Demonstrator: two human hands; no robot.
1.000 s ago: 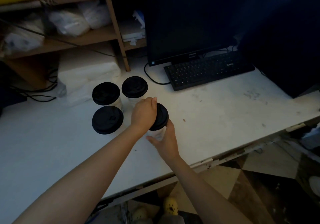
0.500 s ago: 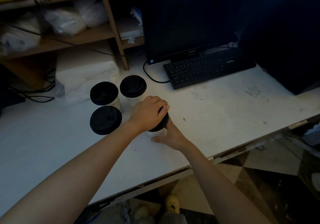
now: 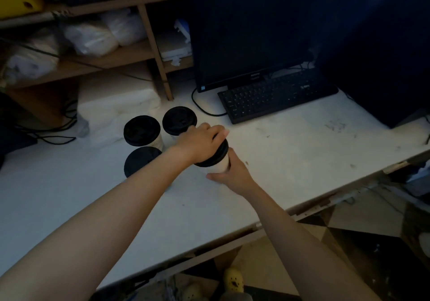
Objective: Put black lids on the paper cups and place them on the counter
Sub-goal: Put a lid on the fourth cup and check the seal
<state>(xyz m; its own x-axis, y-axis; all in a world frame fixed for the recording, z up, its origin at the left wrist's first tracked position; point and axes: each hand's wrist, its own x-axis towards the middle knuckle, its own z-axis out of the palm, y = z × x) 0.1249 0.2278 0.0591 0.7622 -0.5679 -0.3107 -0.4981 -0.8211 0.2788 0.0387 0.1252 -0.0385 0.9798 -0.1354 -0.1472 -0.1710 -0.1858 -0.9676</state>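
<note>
lidding in hand: the black lid (image 3: pixel 220 153) is covered by curled fingers of the left hand (image 3: pixel 200 142); the paper cup (image 3: pixel 220 166), directly beneath, is gripped by wrapped fingers of the right hand (image 3: pixel 231 174). an even rim press is judged next.

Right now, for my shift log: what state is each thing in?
Rear left cup: lidded, upright.
Rear right cup: lidded, upright.
Front cup: lidded, upright.
Fourth cup: upright, right hand grips it.
Lid: on fourth cup, left hand grips it.
Monitor: dark.
</note>
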